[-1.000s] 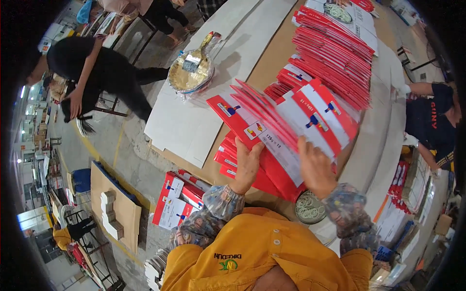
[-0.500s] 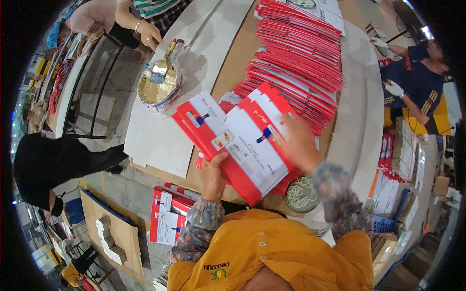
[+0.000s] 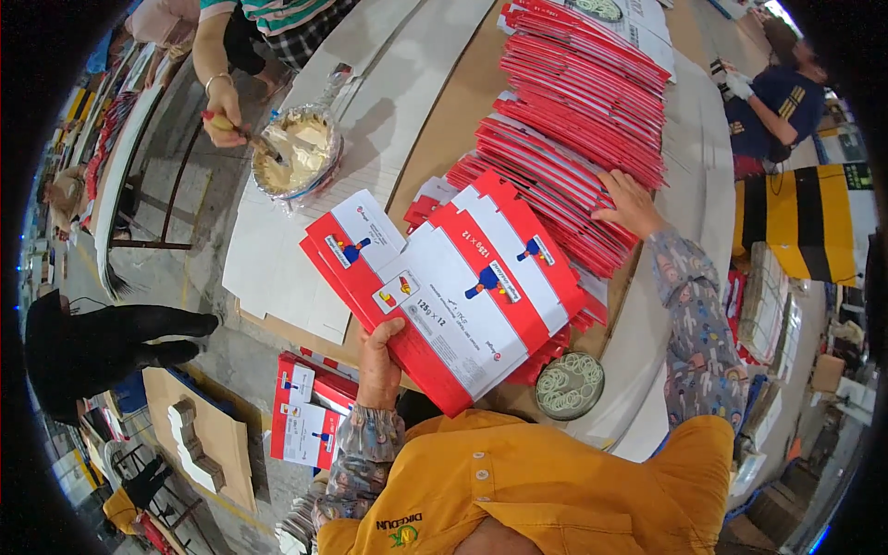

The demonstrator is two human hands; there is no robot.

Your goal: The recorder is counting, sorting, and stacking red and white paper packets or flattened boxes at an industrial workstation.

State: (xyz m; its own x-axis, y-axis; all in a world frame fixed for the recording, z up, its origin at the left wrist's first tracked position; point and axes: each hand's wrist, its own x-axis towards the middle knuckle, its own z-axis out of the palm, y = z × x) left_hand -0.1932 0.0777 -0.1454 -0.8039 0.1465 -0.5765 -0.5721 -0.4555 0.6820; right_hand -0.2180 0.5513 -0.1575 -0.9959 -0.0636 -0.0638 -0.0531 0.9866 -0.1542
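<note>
Our left hand [image 3: 377,365] clenches a fanned bundle of red-and-white flat cartons [image 3: 444,287] over the worktop [image 3: 444,120] edge; our right hand [image 3: 631,203] rests flat, fingers loose, on the spread stack [image 3: 573,120]. Held one-handed, the bundle could slide apart.

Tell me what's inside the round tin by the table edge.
The tin holds a heap of pale rubber bands. A red carton stack overlaps its upper-left rim; the tin's bottom is covered by the bands.
</note>
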